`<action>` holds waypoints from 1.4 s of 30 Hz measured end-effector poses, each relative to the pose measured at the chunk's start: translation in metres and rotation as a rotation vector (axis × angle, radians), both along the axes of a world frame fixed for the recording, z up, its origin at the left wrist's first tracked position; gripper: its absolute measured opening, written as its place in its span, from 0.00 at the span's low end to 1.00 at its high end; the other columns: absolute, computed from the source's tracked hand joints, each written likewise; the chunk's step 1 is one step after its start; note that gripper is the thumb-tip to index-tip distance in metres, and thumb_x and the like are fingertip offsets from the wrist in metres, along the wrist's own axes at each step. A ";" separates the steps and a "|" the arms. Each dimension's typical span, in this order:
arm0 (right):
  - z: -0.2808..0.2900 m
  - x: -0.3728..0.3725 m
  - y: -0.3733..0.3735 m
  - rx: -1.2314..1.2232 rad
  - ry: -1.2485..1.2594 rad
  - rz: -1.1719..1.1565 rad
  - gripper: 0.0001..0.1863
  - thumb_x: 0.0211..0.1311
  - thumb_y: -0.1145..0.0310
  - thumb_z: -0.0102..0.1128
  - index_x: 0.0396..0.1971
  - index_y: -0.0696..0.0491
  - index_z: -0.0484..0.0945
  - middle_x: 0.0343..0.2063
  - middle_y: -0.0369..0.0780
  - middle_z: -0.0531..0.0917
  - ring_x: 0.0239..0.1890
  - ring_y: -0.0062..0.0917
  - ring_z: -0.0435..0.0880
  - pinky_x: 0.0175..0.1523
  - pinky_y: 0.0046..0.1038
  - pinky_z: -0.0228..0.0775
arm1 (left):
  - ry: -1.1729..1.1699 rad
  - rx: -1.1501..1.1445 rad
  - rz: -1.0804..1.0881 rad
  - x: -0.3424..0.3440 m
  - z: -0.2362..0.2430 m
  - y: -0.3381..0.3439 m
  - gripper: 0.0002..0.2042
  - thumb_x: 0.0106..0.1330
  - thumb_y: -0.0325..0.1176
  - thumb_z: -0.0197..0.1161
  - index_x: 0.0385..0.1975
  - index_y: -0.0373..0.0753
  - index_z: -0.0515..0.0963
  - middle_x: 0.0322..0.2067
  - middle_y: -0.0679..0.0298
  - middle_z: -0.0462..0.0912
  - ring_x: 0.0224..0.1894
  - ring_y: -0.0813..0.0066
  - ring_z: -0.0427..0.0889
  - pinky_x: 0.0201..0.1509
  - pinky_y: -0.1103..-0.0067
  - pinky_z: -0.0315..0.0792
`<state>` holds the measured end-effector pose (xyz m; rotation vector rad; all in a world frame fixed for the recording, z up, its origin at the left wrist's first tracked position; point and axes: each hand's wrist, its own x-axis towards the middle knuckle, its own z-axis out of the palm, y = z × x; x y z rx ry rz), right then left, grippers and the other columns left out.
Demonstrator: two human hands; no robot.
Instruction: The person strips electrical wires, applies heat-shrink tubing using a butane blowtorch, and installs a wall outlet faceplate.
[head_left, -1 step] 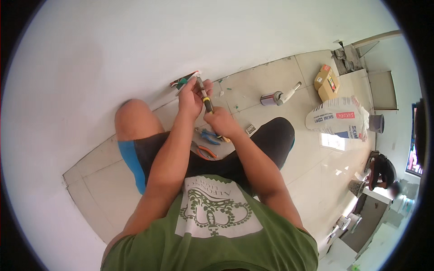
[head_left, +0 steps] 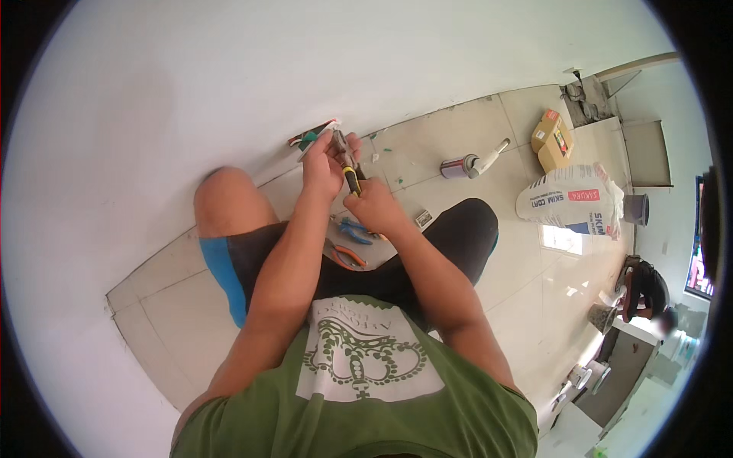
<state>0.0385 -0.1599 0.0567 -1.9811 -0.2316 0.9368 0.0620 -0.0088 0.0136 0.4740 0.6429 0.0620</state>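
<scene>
At a wall opening point(head_left: 298, 141) with green and pale pieces, my left hand point(head_left: 324, 164) has its fingers curled round something I cannot make out, beside the metal head of a hand tool. My right hand point(head_left: 369, 204) grips that tool's yellow-and-black handle point(head_left: 353, 179). Below them on the floor lie blue-handled pliers point(head_left: 353, 229), orange-handled pliers point(head_left: 347, 256) and a small flat pack point(head_left: 424, 219). Small scraps are scattered along the wall's foot.
To the right are a can with a nozzle attachment point(head_left: 458, 166), a cardboard box point(head_left: 554, 141), a large white bag point(head_left: 565, 200) and a grey bucket point(head_left: 637, 209). Another person point(head_left: 645, 290) bends over near a screen and another bucket point(head_left: 602, 316). My knees flank the tools.
The tool and my right hand have shifted very slightly. Nothing else visibly differs.
</scene>
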 end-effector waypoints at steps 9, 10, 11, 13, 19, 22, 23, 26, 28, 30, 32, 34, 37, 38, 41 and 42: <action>-0.014 0.003 -0.012 0.687 0.841 -0.374 0.12 0.58 0.64 0.54 0.31 0.60 0.75 0.28 0.48 0.76 0.28 0.37 0.80 0.34 0.37 0.75 | -0.040 -0.111 0.041 0.000 -0.002 -0.003 0.16 0.74 0.37 0.51 0.51 0.31 0.72 0.46 0.45 0.83 0.47 0.52 0.85 0.53 0.60 0.79; -0.004 0.001 -0.007 0.183 0.105 -0.139 0.11 0.59 0.65 0.54 0.28 0.59 0.74 0.27 0.45 0.75 0.27 0.32 0.78 0.30 0.35 0.73 | -0.035 -0.166 0.067 0.000 -0.001 -0.003 0.14 0.73 0.36 0.52 0.50 0.32 0.73 0.45 0.46 0.84 0.45 0.53 0.86 0.53 0.60 0.79; 0.002 -0.002 -0.004 -0.326 -0.621 0.114 0.11 0.59 0.65 0.55 0.25 0.58 0.72 0.26 0.43 0.74 0.25 0.26 0.76 0.27 0.32 0.71 | -0.027 -0.168 0.071 0.000 -0.001 -0.003 0.14 0.73 0.36 0.52 0.50 0.32 0.73 0.45 0.46 0.84 0.45 0.53 0.86 0.53 0.60 0.79; 0.003 0.002 -0.004 -0.121 -0.190 0.018 0.12 0.58 0.64 0.55 0.25 0.58 0.74 0.28 0.45 0.75 0.27 0.29 0.78 0.29 0.34 0.72 | 0.017 -0.159 0.082 0.001 -0.001 -0.003 0.14 0.73 0.36 0.52 0.49 0.32 0.73 0.44 0.46 0.84 0.45 0.54 0.85 0.53 0.60 0.79; 0.031 0.020 0.000 -0.114 0.165 0.042 0.14 0.57 0.62 0.55 0.31 0.60 0.79 0.39 0.53 0.77 0.38 0.37 0.84 0.40 0.38 0.76 | -0.043 -0.100 0.073 -0.002 -0.002 -0.007 0.14 0.72 0.36 0.53 0.49 0.33 0.74 0.47 0.47 0.83 0.46 0.53 0.85 0.51 0.62 0.79; 0.023 0.005 0.002 -0.380 -0.359 0.186 0.16 0.57 0.61 0.57 0.38 0.58 0.81 0.47 0.55 0.77 0.42 0.43 0.85 0.45 0.41 0.78 | -0.016 -0.044 0.043 -0.003 0.003 -0.002 0.15 0.72 0.38 0.54 0.49 0.33 0.73 0.45 0.48 0.83 0.44 0.54 0.86 0.49 0.63 0.79; 0.027 0.001 0.006 -0.455 -0.370 0.182 0.17 0.57 0.60 0.58 0.40 0.56 0.82 0.50 0.55 0.76 0.44 0.45 0.84 0.46 0.42 0.78 | -0.026 -0.023 0.050 -0.007 0.007 -0.005 0.16 0.71 0.39 0.58 0.49 0.33 0.73 0.43 0.49 0.83 0.42 0.57 0.86 0.47 0.65 0.79; 0.003 -0.013 0.008 -0.467 -0.529 0.097 0.18 0.57 0.58 0.60 0.42 0.55 0.82 0.53 0.55 0.74 0.44 0.46 0.84 0.48 0.43 0.78 | 0.085 0.084 -0.265 -0.019 0.009 -0.022 0.15 0.71 0.38 0.58 0.51 0.37 0.72 0.43 0.52 0.82 0.44 0.59 0.84 0.49 0.67 0.79; -0.011 -0.019 0.004 -0.404 -0.671 0.013 0.19 0.57 0.58 0.61 0.42 0.55 0.82 0.53 0.54 0.74 0.44 0.46 0.84 0.49 0.43 0.79 | -0.018 0.284 -0.295 -0.022 0.006 -0.032 0.12 0.70 0.38 0.60 0.45 0.37 0.74 0.38 0.56 0.81 0.40 0.62 0.84 0.46 0.69 0.80; -0.008 -0.022 0.004 -0.386 -0.734 0.039 0.21 0.55 0.62 0.64 0.47 0.57 0.78 0.54 0.56 0.74 0.48 0.47 0.82 0.51 0.42 0.77 | 0.046 0.100 -0.400 -0.019 0.001 -0.025 0.13 0.68 0.40 0.64 0.42 0.37 0.76 0.32 0.60 0.81 0.32 0.67 0.83 0.37 0.75 0.78; 0.006 -0.020 -0.001 -0.321 -0.649 0.042 0.22 0.55 0.63 0.66 0.48 0.58 0.75 0.54 0.56 0.74 0.49 0.47 0.82 0.51 0.41 0.78 | 0.058 0.153 -0.403 -0.015 -0.003 -0.021 0.12 0.69 0.40 0.64 0.38 0.37 0.76 0.29 0.62 0.80 0.32 0.67 0.82 0.37 0.74 0.78; 0.016 -0.015 -0.012 -0.256 -0.563 0.050 0.24 0.55 0.64 0.67 0.49 0.59 0.72 0.54 0.56 0.75 0.50 0.46 0.82 0.50 0.41 0.79 | 0.070 0.206 -0.402 -0.013 -0.004 -0.022 0.11 0.70 0.41 0.63 0.35 0.38 0.76 0.27 0.64 0.79 0.31 0.68 0.82 0.36 0.73 0.78; 0.011 0.000 -0.039 0.400 0.253 -0.544 0.22 0.64 0.58 0.66 0.46 0.59 0.69 0.48 0.53 0.78 0.41 0.40 0.85 0.44 0.45 0.81 | 0.018 0.044 -0.358 -0.013 -0.001 -0.025 0.12 0.71 0.42 0.61 0.32 0.40 0.75 0.24 0.67 0.76 0.28 0.71 0.80 0.40 0.71 0.79; 0.004 0.000 -0.041 0.405 0.246 -0.537 0.22 0.64 0.58 0.66 0.46 0.59 0.69 0.48 0.53 0.78 0.41 0.40 0.85 0.44 0.45 0.81 | -0.056 -0.010 -0.351 -0.012 -0.007 -0.026 0.12 0.72 0.42 0.61 0.32 0.41 0.75 0.24 0.68 0.76 0.29 0.71 0.80 0.43 0.70 0.79; -0.011 -0.001 -0.039 0.747 1.020 -0.220 0.23 0.70 0.51 0.56 0.49 0.58 0.73 0.43 0.48 0.82 0.40 0.41 0.86 0.45 0.49 0.80 | -0.185 -0.151 -0.322 -0.014 -0.017 -0.025 0.11 0.72 0.42 0.60 0.32 0.43 0.75 0.23 0.70 0.77 0.31 0.72 0.81 0.47 0.68 0.80; -0.019 -0.002 -0.040 0.751 1.018 -0.220 0.23 0.70 0.51 0.56 0.49 0.58 0.73 0.43 0.48 0.82 0.40 0.41 0.86 0.45 0.49 0.80 | -0.237 -0.240 -0.297 -0.015 -0.019 -0.025 0.10 0.73 0.42 0.60 0.32 0.43 0.75 0.24 0.70 0.77 0.32 0.72 0.81 0.48 0.68 0.80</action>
